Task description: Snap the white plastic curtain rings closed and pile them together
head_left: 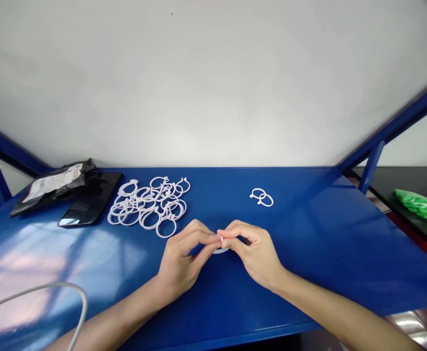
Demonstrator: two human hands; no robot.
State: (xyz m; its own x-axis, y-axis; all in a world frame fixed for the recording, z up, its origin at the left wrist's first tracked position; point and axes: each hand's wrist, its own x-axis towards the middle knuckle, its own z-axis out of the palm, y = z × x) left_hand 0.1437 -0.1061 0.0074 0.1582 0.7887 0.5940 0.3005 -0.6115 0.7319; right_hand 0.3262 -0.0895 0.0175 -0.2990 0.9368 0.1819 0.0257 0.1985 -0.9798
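My left hand (189, 256) and my right hand (253, 248) meet over the front middle of the blue table, fingertips pinched together. Between them they hold a white plastic ring (220, 251); its lower curve shows under the fingers and a small white end peeks out between the tips. Most of this ring is hidden by my fingers. Beyond my left hand lies a loose pile of several white rings (166, 227) with small knobbed ends. Two more white rings (266, 200) overlap each other on the table, farther back beyond my right hand.
On the left, a black plastic package (55, 185) with a white label rests partly over a dark phone (89, 204). A white cable (83, 297) loops across the lower left. Blue frame bars (370, 168) rise at the sides. A green bag (421, 207) sits far right.
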